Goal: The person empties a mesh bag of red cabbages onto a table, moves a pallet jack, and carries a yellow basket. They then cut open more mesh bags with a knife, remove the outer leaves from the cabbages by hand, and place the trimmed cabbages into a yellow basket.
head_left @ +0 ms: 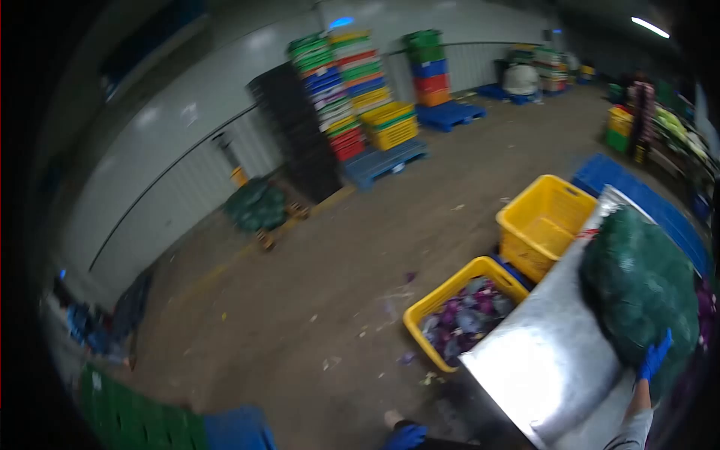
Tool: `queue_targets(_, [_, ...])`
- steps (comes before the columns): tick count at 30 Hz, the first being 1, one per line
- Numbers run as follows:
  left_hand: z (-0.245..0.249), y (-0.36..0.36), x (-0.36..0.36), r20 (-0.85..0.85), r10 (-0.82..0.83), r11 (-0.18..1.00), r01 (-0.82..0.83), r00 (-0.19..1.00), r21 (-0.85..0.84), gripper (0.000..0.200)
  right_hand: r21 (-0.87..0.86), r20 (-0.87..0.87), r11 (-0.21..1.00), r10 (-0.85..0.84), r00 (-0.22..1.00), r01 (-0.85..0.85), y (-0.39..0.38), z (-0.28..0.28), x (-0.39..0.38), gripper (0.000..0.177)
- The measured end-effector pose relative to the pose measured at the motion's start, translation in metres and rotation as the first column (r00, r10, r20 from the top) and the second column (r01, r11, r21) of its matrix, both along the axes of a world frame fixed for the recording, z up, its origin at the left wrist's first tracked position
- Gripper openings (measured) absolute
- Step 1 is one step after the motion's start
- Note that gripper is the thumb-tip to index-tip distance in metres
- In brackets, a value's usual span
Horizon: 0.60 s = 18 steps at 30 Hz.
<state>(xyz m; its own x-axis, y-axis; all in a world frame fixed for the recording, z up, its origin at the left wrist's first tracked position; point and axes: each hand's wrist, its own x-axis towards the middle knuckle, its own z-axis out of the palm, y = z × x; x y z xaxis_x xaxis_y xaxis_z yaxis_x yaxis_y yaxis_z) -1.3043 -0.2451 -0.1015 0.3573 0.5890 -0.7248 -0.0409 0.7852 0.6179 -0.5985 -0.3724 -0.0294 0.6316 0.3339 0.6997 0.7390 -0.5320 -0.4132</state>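
At the frame's lower right, the shiny metal surface bears a green sack, which could slide if pushed hard; the right hand lies spread against it; the left hand's state I cannot tell.

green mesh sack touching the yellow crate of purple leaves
Apart: the head view shows bare metal tabletop between the green mesh sack and the yellow crate.

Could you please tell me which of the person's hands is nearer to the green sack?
Right: the right hand appears to touch the green sack. The left hand is apart from it, at the picture's bottom edge.
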Motion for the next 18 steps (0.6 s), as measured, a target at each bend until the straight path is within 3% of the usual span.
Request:
queue_targets(1, [0.023, 0.012, 0.007, 0.061, -0.062, 0.991, 0.054, 0.996, 0.122, 0.011, -0.022, 0.049, 0.999, -0.035, 0.998, 0.036, 0.004, -0.011, -0.016, 0.06])
queue_targets(2, [0.052, 0.035, 0.005, -0.107, -0.299, 0.924, 0.316, 0.948, 0.216, 0.02, -0.036, -0.046, 0.999, -0.004, 0.999, 0.003, 0.011, -0.023, -0.035, 0.061])
queue_targets(3, [0.081, 0.051, 0.004, -0.286, -0.497, 0.788, 0.564, 0.819, 0.247, 0.031, -0.055, -0.136, 0.998, 0.023, 0.99, -0.03, 0.016, -0.034, -0.052, 0.062])
queue_targets(5, [-0.007, 0.067, -0.007, -0.29, -0.496, 0.636, 0.57, 0.818, 0.521, 0.037, -0.301, -0.17, 0.935, 0.141, 0.975, -0.188, 0.033, -0.038, -0.107, 0.057])
queue_targets(7, [0.032, 0.098, -0.022, -0.668, -0.424, 0.405, 0.788, 0.612, 0.464, 0.043, -0.331, -0.023, 0.902, 0.288, 0.957, -0.279, 0.075, -0.024, -0.173, 0.046])
queue_targets(8, [0.047, 0.115, -0.036, -0.696, -0.394, 0.335, 0.799, 0.6, 0.5, 0.043, -0.044, -0.554, 0.906, 0.329, 0.764, -0.422, 0.085, -0.048, -0.165, 0.044])
queue_targets(9, [0.057, 0.13, -0.051, -0.728, -0.358, 0.265, 0.811, 0.585, 0.521, 0.044, 0.231, -0.89, 0.89, 0.357, 0.283, -0.393, 0.113, -0.072, -0.149, 0.048])
queue_targets(10, [0.058, 0.142, -0.067, -0.718, -0.283, 0.296, 0.77, 0.636, 0.566, 0.042, 0.062, -0.814, 0.838, 0.357, 0.458, -0.542, 0.143, -0.062, -0.18, 0.049])
queue_targets(11, [0.057, 0.152, -0.079, -0.703, -0.216, 0.317, 0.73, 0.678, 0.606, 0.041, -0.151, -0.641, 0.753, 0.419, 0.643, -0.641, 0.179, -0.015, -0.251, 0.049])
queue_targets(12, [0.06, 0.172, -0.105, -0.737, -0.2, 0.38, 0.745, 0.646, 0.549, 0.039, -0.286, -0.534, 0.655, 0.497, 0.684, -0.7, 0.236, 0.032, -0.326, 0.05])
queue_targets(15, [0.037, 0.19, -0.155, -0.737, -0.153, 0.46, 0.708, 0.658, 0.536, 0.04, -0.338, -0.52, 0.453, 0.641, 0.564, -0.825, 0.323, 0.069, -0.435, 0.053])
queue_targets(16, [0.029, 0.194, -0.176, -0.747, -0.178, 0.494, 0.715, 0.641, 0.495, 0.043, -0.156, -0.541, 0.341, 0.756, 0.369, -0.927, 0.352, 0.038, -0.439, 0.056])
queue_targets(17, [0.023, 0.194, -0.203, -0.747, -0.154, 0.52, 0.696, 0.646, 0.495, 0.043, -0.396, -0.468, 0.238, 0.778, 0.418, -0.887, 0.383, 0.006, -0.432, 0.051])
queue_targets(18, [0.018, 0.191, -0.232, -0.724, -0.133, 0.577, 0.647, 0.677, 0.498, 0.042, -0.505, -0.536, 0.188, 0.697, 0.477, -0.842, 0.407, -0.006, -0.452, 0.046])
